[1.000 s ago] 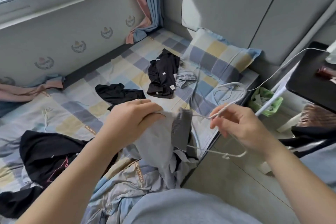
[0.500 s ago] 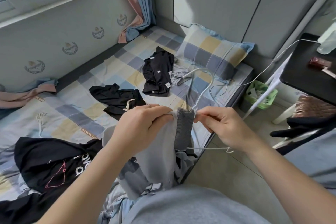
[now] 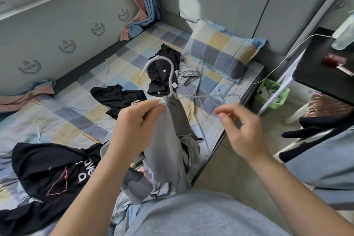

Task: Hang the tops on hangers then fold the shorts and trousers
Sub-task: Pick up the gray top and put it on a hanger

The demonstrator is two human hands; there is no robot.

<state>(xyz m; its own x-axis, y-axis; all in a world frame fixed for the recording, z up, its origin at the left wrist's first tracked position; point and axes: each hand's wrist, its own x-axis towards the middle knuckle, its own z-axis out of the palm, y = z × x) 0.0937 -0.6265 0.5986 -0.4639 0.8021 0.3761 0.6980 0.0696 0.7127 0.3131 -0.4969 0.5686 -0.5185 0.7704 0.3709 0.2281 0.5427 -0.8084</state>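
Left hand (image 3: 134,120) grips the grey fabric top's (image 3: 166,140) collar; at three o'clock, right hand (image 3: 241,130) has released the threaded thin white hanger (image 3: 170,82), fingers relaxed.

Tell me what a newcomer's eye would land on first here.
Centre frame, the left hand grips a grey top at its neck, with the hook of a pale hanger sticking up out of it. The right hand hovers beside it, blurred, fingers curled. Behind, black garments lie scattered on the checked sheet, the biggest a black top with pink print at lower left.
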